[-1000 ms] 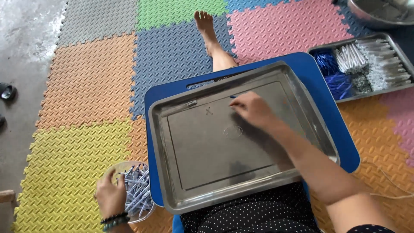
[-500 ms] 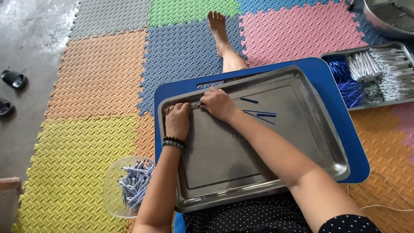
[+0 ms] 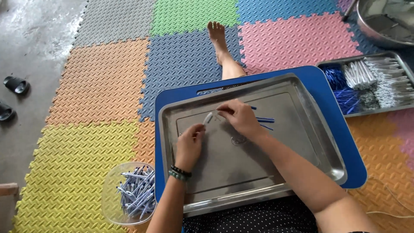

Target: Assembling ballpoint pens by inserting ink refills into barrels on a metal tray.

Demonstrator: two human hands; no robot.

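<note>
A steel tray (image 3: pixel 319 142) lies on a blue lap board (image 3: pixel 332 92) over my knees. Above the tray's left half my left hand (image 3: pixel 189 144) pinches the lower end of a small white pen part (image 3: pixel 208 118), and my right hand (image 3: pixel 239 118) holds thin pieces near its tip. Whether my right hand touches the white part I cannot tell. A few thin blue refills (image 3: pixel 264 121) lie on the tray just right of my right hand.
A clear bowl (image 3: pixel 113 190) with several blue and white pens sits on the mat at my lower left. At the right a second tray (image 3: pixel 399 60) holds blue refills, white parts and springs. A metal basin (image 3: pixel 371 30) is top right; sandals (image 3: pixel 16 84) lie on the concrete.
My left hand came up from the bowl onto the tray. Both hands shifted from the tray's top-left edge toward its middle, and a white part now shows between them.
</note>
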